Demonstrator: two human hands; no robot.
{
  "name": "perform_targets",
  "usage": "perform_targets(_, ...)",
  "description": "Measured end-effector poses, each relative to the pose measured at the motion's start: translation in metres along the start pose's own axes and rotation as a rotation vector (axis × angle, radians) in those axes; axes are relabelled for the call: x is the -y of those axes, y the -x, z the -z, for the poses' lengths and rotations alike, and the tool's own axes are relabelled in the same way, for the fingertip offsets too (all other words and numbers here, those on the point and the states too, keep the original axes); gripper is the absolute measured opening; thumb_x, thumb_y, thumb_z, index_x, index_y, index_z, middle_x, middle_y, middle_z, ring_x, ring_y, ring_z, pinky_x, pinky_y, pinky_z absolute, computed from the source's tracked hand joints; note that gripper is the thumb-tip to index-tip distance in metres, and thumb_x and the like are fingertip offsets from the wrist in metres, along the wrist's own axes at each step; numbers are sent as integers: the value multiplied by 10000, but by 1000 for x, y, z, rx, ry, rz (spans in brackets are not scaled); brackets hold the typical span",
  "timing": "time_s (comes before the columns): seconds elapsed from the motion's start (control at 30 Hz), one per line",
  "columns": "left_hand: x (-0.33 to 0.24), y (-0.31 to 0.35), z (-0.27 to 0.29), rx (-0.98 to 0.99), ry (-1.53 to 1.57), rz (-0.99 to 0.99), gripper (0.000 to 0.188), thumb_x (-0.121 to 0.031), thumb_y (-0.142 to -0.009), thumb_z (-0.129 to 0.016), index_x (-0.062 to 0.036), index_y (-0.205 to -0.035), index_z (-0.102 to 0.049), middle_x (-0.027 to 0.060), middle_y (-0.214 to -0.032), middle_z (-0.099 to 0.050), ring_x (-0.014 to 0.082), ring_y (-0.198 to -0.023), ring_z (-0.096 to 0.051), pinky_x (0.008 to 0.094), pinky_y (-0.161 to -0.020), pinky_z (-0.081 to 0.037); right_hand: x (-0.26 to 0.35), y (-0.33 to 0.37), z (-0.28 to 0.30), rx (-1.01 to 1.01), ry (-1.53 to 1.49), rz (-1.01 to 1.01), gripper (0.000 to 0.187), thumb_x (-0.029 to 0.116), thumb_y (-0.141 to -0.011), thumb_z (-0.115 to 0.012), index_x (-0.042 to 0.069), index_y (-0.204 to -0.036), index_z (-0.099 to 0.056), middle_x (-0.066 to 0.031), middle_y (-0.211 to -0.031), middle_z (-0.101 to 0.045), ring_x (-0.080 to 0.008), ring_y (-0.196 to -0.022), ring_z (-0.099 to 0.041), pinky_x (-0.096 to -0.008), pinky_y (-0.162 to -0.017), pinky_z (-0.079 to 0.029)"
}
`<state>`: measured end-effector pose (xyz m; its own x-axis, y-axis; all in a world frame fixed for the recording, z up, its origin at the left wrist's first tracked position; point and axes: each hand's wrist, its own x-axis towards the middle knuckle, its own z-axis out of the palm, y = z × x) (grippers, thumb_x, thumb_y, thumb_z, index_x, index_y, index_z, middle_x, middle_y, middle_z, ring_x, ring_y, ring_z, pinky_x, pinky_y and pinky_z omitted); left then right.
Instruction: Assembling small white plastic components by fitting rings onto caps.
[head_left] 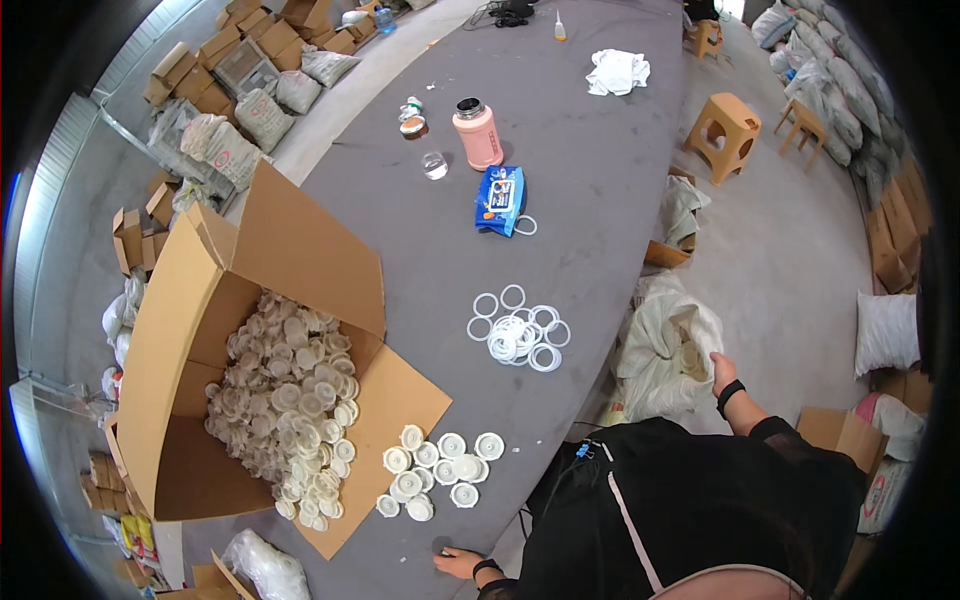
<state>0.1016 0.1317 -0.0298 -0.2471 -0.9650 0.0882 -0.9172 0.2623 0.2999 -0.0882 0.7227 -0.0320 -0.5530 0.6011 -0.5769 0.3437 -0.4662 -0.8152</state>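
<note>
My right hand (722, 372) is closed on the rim of a whitish woven sack (655, 375) standing beside the table; its contents are mostly hidden. At the table's near edge, my left hand (460, 563) rests with fingers partly stretched, next to a small dark spot. Beyond it lies a loose group of white scalloped plastic caps (464, 495). A cardboard box (190, 340) on its side spills a heap of similar translucent caps (300, 380) onto its flap. Farther along the table, several white rings (515, 340) lie in a loose pile.
A blue wipes pack (498, 200) with one ring against it, a pink bottle (478, 135) and a clear jar (425, 150) stand farther back. A white cloth (618, 72) lies beyond. An orange stool (724, 135) and stacked sacks (835, 75) are to the right.
</note>
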Motion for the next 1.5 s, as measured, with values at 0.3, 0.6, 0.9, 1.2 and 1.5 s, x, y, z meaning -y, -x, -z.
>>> perform_targets(0.3,-170,-63,32,329,1140,-10,200,-176,-845,-460,7,-927,-450,45,-720,-462,128,-597,-420,246,-517,-365,-17,4,-11,-103,48,67,267,128,-725,-516,-61,-911,-547,-132,-837,-589,-227,-735,-568,-332,-672,-435)
perform_targets(0.6,-356,-33,-90,1286,1064,-83,179,-162,-817,-531,-39,-944,-507,34,-665,-526,87,-501,-463,197,-429,-370,-17,36,6,-119,31,120,326,143,-744,-506,-67,-994,-512,-139,-930,-567,-228,-833,-551,-327,-738,-428)
perform_targets(0.9,-377,-49,-98,957,962,-303,348,-133,-778,-534,-47,-1106,-453,117,-860,-539,192,-689,-555,281,-577,-451,-34,32,42,-126,-18,108,331,153,-769,-499,-74,-1009,-502,-143,-941,-569,-219,-843,-552,-311,-760,-421)
perform_targets(1.2,-213,-120,-46,52,-79,-421,570,-185,-625,-615,-100,-1159,-436,262,-1108,-410,372,-1055,-383,441,-874,-322,-37,22,23,-117,32,83,333,161,-753,-537,-80,-980,-514,-141,-946,-568,-228,-850,-544,-305,-755,-411)
perform_targets(1.5,-231,-113,-23,174,269,-620,570,-210,-586,-656,-50,-1098,-464,202,-995,-471,361,-959,-449,424,-832,-368,-17,26,9,-46,82,78,319,146,-753,-517,-73,-985,-518,-132,-920,-573,-225,-835,-550,-313,-740,-419)
